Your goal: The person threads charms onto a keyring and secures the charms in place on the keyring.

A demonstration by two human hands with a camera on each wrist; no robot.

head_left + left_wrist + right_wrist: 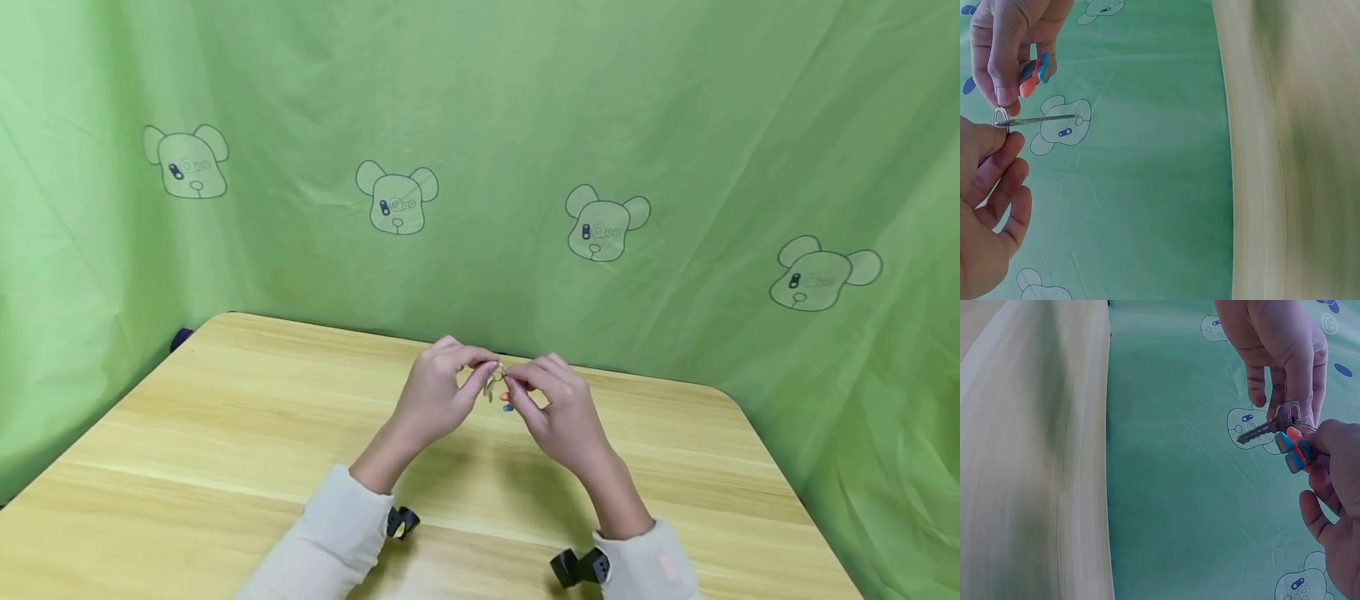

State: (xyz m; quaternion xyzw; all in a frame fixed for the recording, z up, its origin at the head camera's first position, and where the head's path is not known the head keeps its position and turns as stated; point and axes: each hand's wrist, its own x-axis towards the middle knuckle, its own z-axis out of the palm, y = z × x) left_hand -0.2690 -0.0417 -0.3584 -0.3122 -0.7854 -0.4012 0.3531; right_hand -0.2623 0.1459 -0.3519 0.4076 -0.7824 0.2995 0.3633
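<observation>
Both hands meet over the far part of the table, with a metal key ring (1000, 114) between their fingertips. My left hand (435, 390) pinches the ring near the key with thumb and index finger. On the other side, my right hand (561, 410) pinches the same ring, its remaining fingers loosely bent. A silver key (1260, 430) hangs from the ring, teeth pointing away from the hands in the right wrist view. By the right fingertips dangles a small orange and blue charm (1295, 450). Fingers cover part of the ring.
Beneath the hands lies a light wood-grain table (262, 400) with rounded far corners. A green curtain (480, 100) printed with bear heads surrounds its far side and both sides. Small black cameras (577, 568) sit at the pale sleeves (322, 533).
</observation>
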